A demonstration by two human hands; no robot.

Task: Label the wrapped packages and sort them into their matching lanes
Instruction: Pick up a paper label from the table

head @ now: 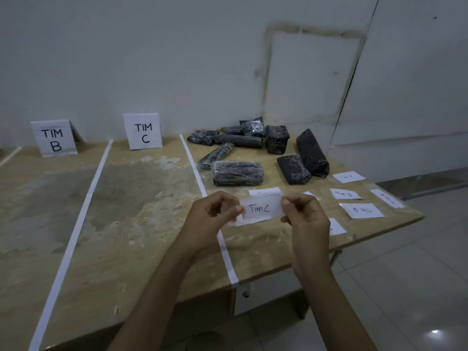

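A white paper label reading "Tim C" [260,208] is held up above the table between both hands. My left hand [212,214] pinches its left edge and my right hand [304,216] pinches its right edge. Several black packages wrapped in clear film [236,173] lie in a loose pile at the back right of the table. More white labels [345,194] lie flat on the table to the right. Standing cards mark the lanes: "TIM B" [53,138] at the back left, "TIM C" [142,130] in the middle.
White tape strips [83,211] divide the worn wooden table [141,224] into lanes. The table's right edge and front corner drop off to a tiled floor [405,287]. A pale wall stands close behind the cards.
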